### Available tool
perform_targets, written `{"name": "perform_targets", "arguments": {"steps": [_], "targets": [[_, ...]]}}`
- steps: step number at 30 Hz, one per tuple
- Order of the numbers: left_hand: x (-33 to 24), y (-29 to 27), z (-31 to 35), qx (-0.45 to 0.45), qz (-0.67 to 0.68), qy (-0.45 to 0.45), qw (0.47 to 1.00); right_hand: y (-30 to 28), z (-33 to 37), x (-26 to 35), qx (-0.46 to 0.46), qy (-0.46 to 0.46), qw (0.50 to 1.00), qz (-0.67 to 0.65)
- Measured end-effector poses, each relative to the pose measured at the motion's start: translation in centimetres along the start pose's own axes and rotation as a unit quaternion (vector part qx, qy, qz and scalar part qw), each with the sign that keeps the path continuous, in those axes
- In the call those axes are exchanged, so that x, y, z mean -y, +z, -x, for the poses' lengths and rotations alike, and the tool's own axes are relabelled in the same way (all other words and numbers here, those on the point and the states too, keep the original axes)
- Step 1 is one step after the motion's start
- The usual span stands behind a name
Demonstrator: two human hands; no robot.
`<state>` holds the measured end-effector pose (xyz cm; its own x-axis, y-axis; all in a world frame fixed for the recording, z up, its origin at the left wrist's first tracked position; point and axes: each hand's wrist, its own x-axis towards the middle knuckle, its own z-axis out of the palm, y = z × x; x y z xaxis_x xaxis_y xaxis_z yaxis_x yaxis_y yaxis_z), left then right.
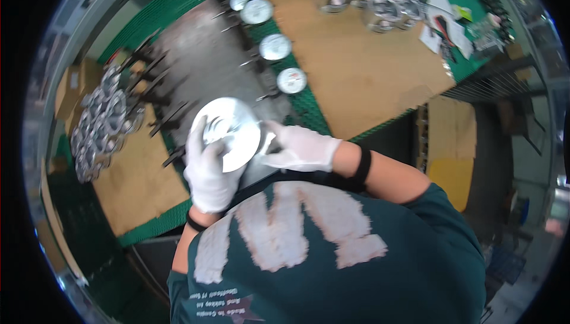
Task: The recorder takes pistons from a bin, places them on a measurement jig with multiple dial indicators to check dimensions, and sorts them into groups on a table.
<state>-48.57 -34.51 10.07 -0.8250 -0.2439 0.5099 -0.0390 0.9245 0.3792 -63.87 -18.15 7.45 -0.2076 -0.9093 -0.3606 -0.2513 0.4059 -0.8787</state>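
Close in front of my body is a shiny silver metal part (240,140) with a flat round face, which looks like a piston. My left hand (208,166), in a white glove, grips its left side, with the thumb over the face. At the opposite side my right hand (300,147), gloved too, has its fingers and thumb around a bright metal portion by the rim. Motion blur and glare obscure the detail there. Beneath both hands lies a grey metal plate (199,57).
Dark clamps (155,80) line the plate's left edge. Along its right edge stand several round-topped pistons (275,46). More pistons sit on brown board, grouped at left (98,128) and far right (380,9). Papers and pliers (444,30) lie at the right.
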Motion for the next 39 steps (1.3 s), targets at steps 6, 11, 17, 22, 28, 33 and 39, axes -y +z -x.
{"name": "perform_targets", "arguments": {"steps": [6,11,17,22,28,33,39], "targets": [[1.1,1.3,-1.5,-0.014,0.009,-0.002,1.0,1.9,-0.5,-1.8,-0.059,0.013,0.994,-0.09],[1.9,1.4,-1.7,-0.01,-0.004,0.005,1.0,1.9,-1.0,-1.9,-0.067,0.003,0.988,-0.138],[2.5,1.7,-1.9,-0.024,0.002,0.017,1.0,1.9,-1.3,-1.6,-0.072,0.003,0.988,-0.135],[2.4,1.5,-2.0,-0.019,0.006,0.005,1.0,1.8,-1.5,-1.7,-0.064,0.013,0.986,-0.153],[2.8,2.0,-1.8,-0.038,0.0,0.02,0.999,2.0,-1.8,-1.9,-0.073,0.012,0.987,-0.146],[2.3,1.6,-1.7,-0.022,-0.007,0.008,1.0,2.1,-1.6,-1.5,-0.081,0.021,0.986,-0.147],[1.1,0.7,-2.1,0.004,0.031,-0.036,0.999,1.0,-0.5,-0.6,-0.051,0.024,0.989,-0.135]]}}
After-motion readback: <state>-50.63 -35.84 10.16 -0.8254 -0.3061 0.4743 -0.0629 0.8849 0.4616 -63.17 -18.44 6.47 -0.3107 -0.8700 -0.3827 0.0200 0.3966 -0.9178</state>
